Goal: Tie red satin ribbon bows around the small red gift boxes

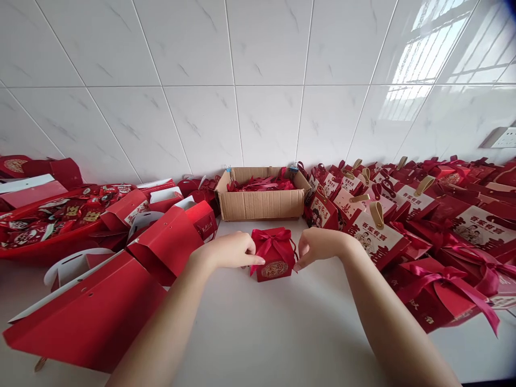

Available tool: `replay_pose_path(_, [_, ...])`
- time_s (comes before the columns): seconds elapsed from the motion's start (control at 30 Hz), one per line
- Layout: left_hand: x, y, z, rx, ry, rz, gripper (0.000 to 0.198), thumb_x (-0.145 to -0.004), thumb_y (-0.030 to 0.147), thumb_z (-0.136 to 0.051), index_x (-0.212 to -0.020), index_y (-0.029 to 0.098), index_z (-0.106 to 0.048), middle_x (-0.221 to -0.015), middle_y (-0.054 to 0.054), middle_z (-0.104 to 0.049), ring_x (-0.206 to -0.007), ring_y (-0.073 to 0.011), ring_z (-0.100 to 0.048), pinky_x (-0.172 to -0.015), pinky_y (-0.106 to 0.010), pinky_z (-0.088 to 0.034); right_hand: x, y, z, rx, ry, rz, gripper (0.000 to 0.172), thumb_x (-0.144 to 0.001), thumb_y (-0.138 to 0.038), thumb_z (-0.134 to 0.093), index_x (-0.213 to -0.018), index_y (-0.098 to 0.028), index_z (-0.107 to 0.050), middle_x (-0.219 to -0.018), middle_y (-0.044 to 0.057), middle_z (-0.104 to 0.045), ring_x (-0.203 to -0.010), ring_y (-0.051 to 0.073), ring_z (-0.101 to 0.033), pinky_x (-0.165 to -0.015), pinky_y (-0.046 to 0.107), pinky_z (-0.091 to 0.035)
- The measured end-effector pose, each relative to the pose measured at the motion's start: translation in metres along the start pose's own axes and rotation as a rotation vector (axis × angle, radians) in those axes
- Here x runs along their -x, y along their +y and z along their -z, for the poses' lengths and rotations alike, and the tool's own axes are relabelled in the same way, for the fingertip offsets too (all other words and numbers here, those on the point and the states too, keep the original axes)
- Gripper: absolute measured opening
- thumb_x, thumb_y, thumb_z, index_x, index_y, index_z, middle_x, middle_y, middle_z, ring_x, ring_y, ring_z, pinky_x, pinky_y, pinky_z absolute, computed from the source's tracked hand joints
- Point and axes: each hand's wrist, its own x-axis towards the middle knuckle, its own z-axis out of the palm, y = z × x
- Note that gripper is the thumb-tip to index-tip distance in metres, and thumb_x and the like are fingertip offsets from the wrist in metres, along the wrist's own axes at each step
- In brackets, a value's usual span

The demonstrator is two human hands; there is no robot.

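A small red gift box [276, 271] with a gold round emblem on its front stands upright on the white table. Tied across its top is a dark red ribbon bow [274, 243], its tails hanging down both sides. At the box's left side, my left hand [231, 250] is closed, thumb against the left ribbon tail; its other fingers are curled partly out of sight. My right hand [320, 246] pinches the right tail beside the box, thumb and fingertips together. Behind the box sits an open cardboard carton [262, 206] with loose red ribbons [262, 184] inside.
Open red boxes [92, 306] crowd the left, beside a red tray [60, 239] of wrapped sweets. Many finished-looking boxes with handles [373, 236] and bow-tied boxes [439, 290] fill the right. A tiled wall [266, 118] rises behind, with a socket [500, 138] far right.
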Motion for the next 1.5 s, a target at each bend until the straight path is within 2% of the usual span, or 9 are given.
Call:
replay_pose_path(0.17, [0.005, 0.006, 0.002, 0.017, -0.032, -0.027, 0.044, -0.076, 0.057, -0.047, -0.055, 0.019, -0.053, -0.062, -0.001, -0.064, -0.045, -0.0108, -0.041, -0.041, -0.025, -0.025, 0.000, 0.009, 0.002, -0.014, 0.158, 0.032, 0.026, -0.079, -0.035, -0.053, -0.065, -0.018, -0.066, -0.070, 0.005, -0.069, -0.061, 0.018, -0.062, -0.055, 0.027, -0.042])
replay_pose_path(0.27, [0.008, 0.008, 0.003, 0.048, -0.055, -0.048, 0.043, -0.077, 0.055, -0.047, -0.055, 0.019, -0.053, -0.062, -0.001, -0.065, -0.046, -0.0108, -0.044, -0.042, -0.024, -0.026, -0.005, 0.009, 0.000, -0.015, 0.282, 0.025, 0.018, -0.080, -0.028, -0.051, -0.079, -0.018, -0.066, -0.080, 0.006, -0.070, -0.067, 0.018, -0.062, -0.059, 0.027, -0.043])
replay_pose_path(0.43, [0.009, 0.007, 0.003, 0.094, -0.101, -0.019, 0.042, -0.077, 0.056, -0.047, -0.059, 0.020, -0.057, -0.057, 0.000, -0.064, -0.047, -0.0120, -0.047, -0.044, -0.024, -0.028, -0.013, 0.006, -0.004, -0.050, 0.447, 0.063, 0.025, -0.080, -0.031, -0.055, -0.103, -0.022, -0.061, -0.093, 0.004, -0.068, -0.079, 0.018, -0.061, -0.065, 0.026, -0.044])
replay_pose_path(0.7, [0.007, 0.009, 0.000, 0.042, -0.103, 0.023, 0.044, -0.076, 0.054, -0.046, -0.049, 0.019, -0.050, -0.054, -0.001, -0.064, -0.041, -0.0107, -0.038, -0.041, -0.025, -0.027, -0.020, 0.006, -0.006, -0.086, 0.548, 0.122, 0.013, -0.080, -0.028, -0.056, -0.085, -0.023, -0.066, -0.084, 0.000, -0.069, -0.071, 0.015, -0.060, -0.062, 0.025, -0.044])
replay_pose_path(0.83, [0.007, 0.009, 0.002, 0.044, -0.125, 0.047, 0.046, -0.077, 0.059, -0.045, -0.055, 0.020, -0.056, -0.054, -0.001, -0.064, -0.046, -0.0129, -0.048, -0.045, -0.024, -0.031, -0.019, 0.003, -0.006, -0.094, 0.619, 0.124, 0.011, -0.080, -0.028, -0.055, -0.081, -0.022, -0.065, -0.082, 0.000, -0.069, -0.070, 0.015, -0.060, -0.061, 0.025, -0.044])
replay_pose_path(0.97, [0.009, -0.001, 0.011, 0.071, 0.053, 0.075, 0.052, -0.082, 0.061, -0.032, -0.065, 0.020, -0.059, -0.067, -0.004, -0.067, -0.063, -0.0184, -0.059, -0.055, -0.026, -0.039, -0.018, 0.002, -0.006, -0.105, 0.689, 0.133, 0.009, -0.079, -0.027, -0.057, -0.079, -0.023, -0.065, -0.082, 0.000, -0.069, -0.071, 0.015, -0.060, -0.060, 0.025, -0.045])
replay_pose_path(1.1, [0.006, -0.015, 0.013, 0.040, 0.343, 0.024, 0.030, -0.082, 0.048, -0.040, -0.090, 0.025, -0.057, -0.094, -0.002, -0.065, -0.080, -0.0201, -0.060, -0.059, -0.027, -0.042, -0.022, 0.004, -0.007, -0.121, 0.738, 0.136, 0.007, -0.077, -0.024, -0.058, -0.078, -0.023, -0.065, -0.080, -0.001, -0.070, -0.070, 0.015, -0.060, -0.060, 0.025, -0.045])
replay_pose_path(1.3, [-0.003, -0.018, 0.007, 0.066, 0.406, -0.146, 0.022, -0.078, 0.035, -0.049, -0.098, 0.026, -0.052, -0.111, -0.001, -0.056, -0.097, -0.0207, -0.055, -0.073, -0.028, -0.046, -0.020, 0.006, -0.005, -0.145, 0.793, 0.130, 0.017, -0.077, -0.015, -0.051, -0.084, -0.022, -0.065, -0.085, 0.000, -0.069, -0.071, 0.014, -0.060, -0.065, 0.026, -0.047])
replay_pose_path(1.5, [-0.005, -0.007, 0.005, 0.065, 0.438, -0.227, 0.021, -0.079, 0.030, -0.047, -0.095, 0.025, -0.058, -0.113, -0.003, -0.053, -0.094, -0.0199, -0.054, -0.074, -0.030, -0.046, -0.017, 0.002, -0.006, -0.109, 0.725, 0.318, 0.023, -0.073, -0.011, -0.051, -0.083, -0.021, -0.069, -0.092, 0.004, -0.060, -0.076, 0.014, -0.057, -0.070, 0.026, -0.048])
